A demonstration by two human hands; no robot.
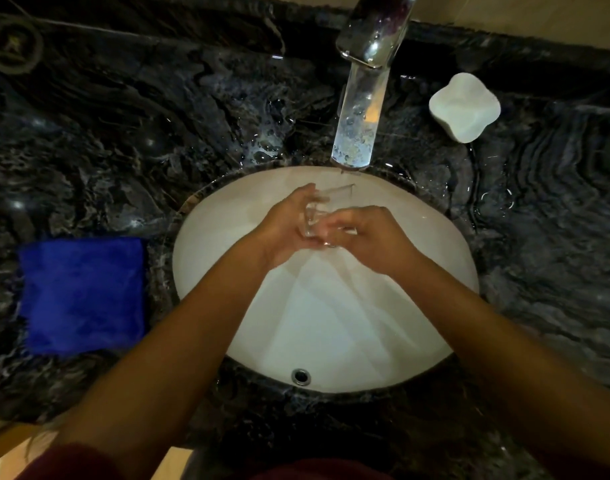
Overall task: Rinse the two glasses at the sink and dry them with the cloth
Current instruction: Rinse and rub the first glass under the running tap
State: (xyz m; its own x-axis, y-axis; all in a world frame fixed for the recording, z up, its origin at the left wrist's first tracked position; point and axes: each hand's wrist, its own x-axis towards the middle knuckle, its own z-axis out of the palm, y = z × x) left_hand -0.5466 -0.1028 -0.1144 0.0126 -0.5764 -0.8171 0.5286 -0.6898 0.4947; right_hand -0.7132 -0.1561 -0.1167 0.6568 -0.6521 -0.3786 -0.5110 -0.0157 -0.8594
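Both hands, left hand and right hand, clasp one glass just below the faucet, its mouth tilted up toward the spout.

Both hands are holding a clear glass over the white sink, just below the chrome tap: left hand gripping its side, right hand curling round its base. Blue cloth is lying folded on the dark marble surface, left of the sink. White soap dish is sitting right of the tap.
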